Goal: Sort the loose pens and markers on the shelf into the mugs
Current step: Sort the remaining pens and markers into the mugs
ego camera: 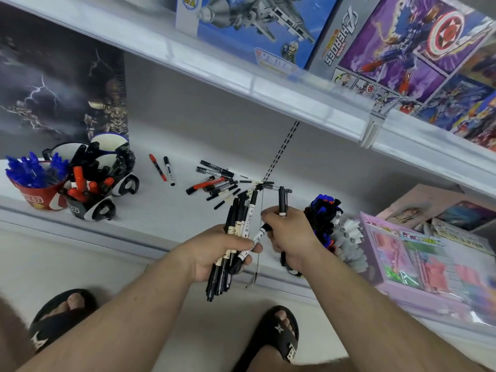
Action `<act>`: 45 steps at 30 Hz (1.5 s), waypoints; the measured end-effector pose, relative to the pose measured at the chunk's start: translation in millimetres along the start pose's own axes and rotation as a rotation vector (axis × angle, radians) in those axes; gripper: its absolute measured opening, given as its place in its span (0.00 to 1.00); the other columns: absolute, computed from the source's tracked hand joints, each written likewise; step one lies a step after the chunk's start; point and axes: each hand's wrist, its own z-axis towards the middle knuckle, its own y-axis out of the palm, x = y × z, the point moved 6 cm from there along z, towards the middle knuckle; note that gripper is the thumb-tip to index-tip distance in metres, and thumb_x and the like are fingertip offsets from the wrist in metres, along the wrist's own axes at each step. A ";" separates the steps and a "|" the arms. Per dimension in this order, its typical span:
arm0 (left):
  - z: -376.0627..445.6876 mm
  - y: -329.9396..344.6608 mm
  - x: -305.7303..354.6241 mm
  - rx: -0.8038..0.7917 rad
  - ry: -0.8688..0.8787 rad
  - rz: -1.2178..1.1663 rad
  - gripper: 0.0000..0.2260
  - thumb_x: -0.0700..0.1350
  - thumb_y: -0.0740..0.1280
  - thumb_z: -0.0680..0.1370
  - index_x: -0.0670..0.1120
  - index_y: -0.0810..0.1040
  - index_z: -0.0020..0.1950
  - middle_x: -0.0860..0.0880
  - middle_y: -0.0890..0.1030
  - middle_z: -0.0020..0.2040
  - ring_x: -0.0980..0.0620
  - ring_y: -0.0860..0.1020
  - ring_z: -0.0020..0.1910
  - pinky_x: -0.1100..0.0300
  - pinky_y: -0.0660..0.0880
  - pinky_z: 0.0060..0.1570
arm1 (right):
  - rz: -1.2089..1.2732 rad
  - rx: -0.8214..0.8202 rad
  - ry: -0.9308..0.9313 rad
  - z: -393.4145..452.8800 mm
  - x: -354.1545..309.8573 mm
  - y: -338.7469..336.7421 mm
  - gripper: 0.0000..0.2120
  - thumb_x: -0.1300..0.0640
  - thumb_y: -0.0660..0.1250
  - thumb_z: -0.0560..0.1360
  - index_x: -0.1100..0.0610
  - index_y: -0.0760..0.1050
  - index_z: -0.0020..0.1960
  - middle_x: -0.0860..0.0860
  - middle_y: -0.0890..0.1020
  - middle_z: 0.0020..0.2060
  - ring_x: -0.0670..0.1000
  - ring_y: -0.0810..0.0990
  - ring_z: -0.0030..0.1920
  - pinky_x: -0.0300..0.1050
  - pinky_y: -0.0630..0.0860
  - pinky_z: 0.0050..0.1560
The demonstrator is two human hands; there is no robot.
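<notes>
a fanned bundle of black and white pens point(236, 237) is gripped by the left hand point(214, 253); a black pen point(281, 201) is held upright by the right hand point(291, 237), above the white shelf point(161, 210) where loose markers point(214, 183) lie, well right of the mugs point(91, 183).

White shelf point(166, 210) with mugs point(91, 189), loose pens point(214, 183), pink box point(418, 253).

You are working with both forearms bare, showing no sleeves, and your hands, the left hand point(214, 251) and the right hand point(291, 237), are wearing no gloves. You are wearing black open-toed slides: the left slide point(57, 315) is carrying a white marking near its edge, and the right slide point(279, 331) is showing a white star-like emblem and a lettered patch.
</notes>
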 end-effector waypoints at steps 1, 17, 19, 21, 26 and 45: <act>0.8 0.0 -0.3 0.021 0.003 0.000 0.05 0.35 0.68 0.76 0.41 0.80 0.51 0.46 0.86 0.44 0.52 0.81 0.34 0.57 0.75 0.36 | 0.022 0.007 0.013 -1.9 0.5 0.5 0.05 0.57 0.64 0.78 0.59 0.74 0.47 0.52 0.70 0.30 0.48 0.63 0.24 0.39 0.57 0.25; 20.4 26.8 -11.3 0.033 0.123 0.097 0.15 0.42 0.74 0.74 0.46 0.80 0.60 0.48 0.86 0.53 0.51 0.83 0.55 0.55 0.75 0.57 | 0.154 -0.026 0.161 -20.5 17.4 11.8 0.25 0.44 0.47 0.85 0.49 0.54 0.79 0.47 0.61 0.77 0.48 0.58 0.77 0.43 0.56 0.72; 21.5 31.0 -10.7 0.027 0.143 0.086 0.12 0.39 0.72 0.75 0.46 0.81 0.57 0.47 0.86 0.51 0.51 0.83 0.53 0.56 0.76 0.54 | 0.247 0.009 0.164 -17.4 21.1 11.5 0.21 0.46 0.50 0.85 0.50 0.63 0.76 0.47 0.71 0.70 0.47 0.70 0.69 0.38 0.66 0.64; 23.1 33.8 -8.1 0.032 0.167 0.093 0.11 0.36 0.70 0.75 0.46 0.82 0.56 0.46 0.86 0.50 0.49 0.84 0.52 0.55 0.77 0.53 | 0.263 0.030 0.130 -15.3 21.4 9.6 0.17 0.49 0.54 0.85 0.56 0.71 0.67 0.48 0.79 0.55 0.49 0.79 0.56 0.38 0.74 0.53; 30.7 35.1 -6.5 0.034 0.188 0.142 0.10 0.33 0.71 0.74 0.44 0.83 0.53 0.43 0.86 0.48 0.49 0.84 0.47 0.58 0.79 0.45 | 0.110 0.118 0.055 -0.1 20.1 -11.6 0.23 0.56 0.58 0.80 0.53 0.64 0.75 0.51 0.77 0.59 0.52 0.76 0.55 0.48 0.74 0.57; 99.5 36.4 8.7 0.274 0.135 0.025 0.09 0.41 0.74 0.74 0.39 0.82 0.52 0.45 0.83 0.36 0.55 0.79 0.29 0.61 0.73 0.33 | -0.480 0.414 -0.209 69.6 -31.2 -189.3 0.08 0.64 0.63 0.75 0.52 0.74 0.44 0.58 0.81 0.41 0.60 0.82 0.39 0.56 0.82 0.43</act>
